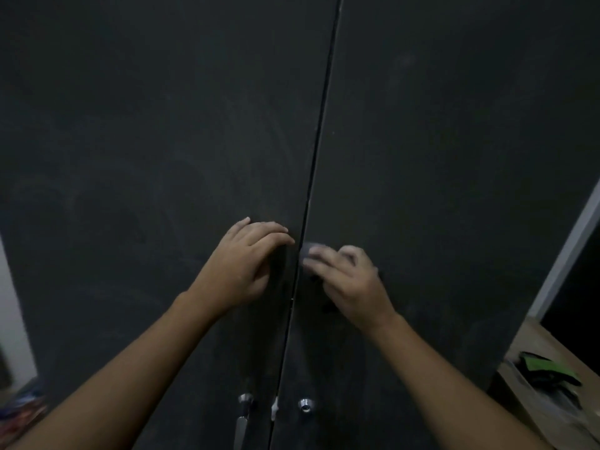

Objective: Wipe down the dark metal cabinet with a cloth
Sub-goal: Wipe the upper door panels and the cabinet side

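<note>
The single head-worn camera looked forward and slightly down, close to the cabinet doors (162, 141), which filled the view.

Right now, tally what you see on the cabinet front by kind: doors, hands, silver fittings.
Doors: 2, left door and right door
Hands: 2, left hand and right hand
Silver fittings: 2, handle and lock
Total: 6

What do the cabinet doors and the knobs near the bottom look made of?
Cabinet doors: matte dark sheet, probably painted metal; flat, with faint pale smears. Knobs: shiny silver, likely chromed metal, given their bright glints.
</note>
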`<action>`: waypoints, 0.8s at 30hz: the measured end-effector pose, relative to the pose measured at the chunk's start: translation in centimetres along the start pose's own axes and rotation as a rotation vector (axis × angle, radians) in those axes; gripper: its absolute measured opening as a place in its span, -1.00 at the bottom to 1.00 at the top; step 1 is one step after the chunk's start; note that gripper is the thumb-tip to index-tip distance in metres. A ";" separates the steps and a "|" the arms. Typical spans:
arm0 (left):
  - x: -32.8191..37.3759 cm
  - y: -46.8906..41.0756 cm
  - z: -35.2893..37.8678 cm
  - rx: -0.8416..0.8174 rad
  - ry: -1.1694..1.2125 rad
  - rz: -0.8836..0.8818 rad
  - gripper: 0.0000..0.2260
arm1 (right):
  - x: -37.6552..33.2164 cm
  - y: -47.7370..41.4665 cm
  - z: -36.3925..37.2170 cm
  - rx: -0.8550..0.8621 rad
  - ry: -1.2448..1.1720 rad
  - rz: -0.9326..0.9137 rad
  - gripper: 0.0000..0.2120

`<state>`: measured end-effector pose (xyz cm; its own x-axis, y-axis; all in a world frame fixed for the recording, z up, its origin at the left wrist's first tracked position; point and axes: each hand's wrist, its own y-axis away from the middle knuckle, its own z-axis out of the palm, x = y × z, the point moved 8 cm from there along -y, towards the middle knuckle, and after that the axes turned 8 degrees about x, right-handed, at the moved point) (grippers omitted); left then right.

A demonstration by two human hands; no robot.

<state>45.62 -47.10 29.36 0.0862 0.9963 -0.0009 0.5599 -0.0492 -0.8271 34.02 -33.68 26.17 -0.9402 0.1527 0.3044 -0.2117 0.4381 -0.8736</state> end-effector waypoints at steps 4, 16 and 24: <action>0.8 -0.1 -0.3 0.134 -0.020 -0.166 -0.69 | -0.6 -1.5 -0.7 0.116 0.076 0.126 -0.65; 4.6 6.6 7.0 0.297 0.606 -0.968 -0.80 | -0.8 4.3 1.8 -0.333 -0.322 0.432 -0.34; 12.1 7.6 15.7 0.380 0.410 -0.817 -0.36 | 5.0 5.3 -4.0 -0.353 -0.593 0.589 -0.54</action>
<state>37.93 -34.34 14.21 0.1094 0.6087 0.7858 0.2790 0.7400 -0.6121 29.27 -27.05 24.59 -0.8741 -0.0003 -0.4857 0.3493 0.6946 -0.6290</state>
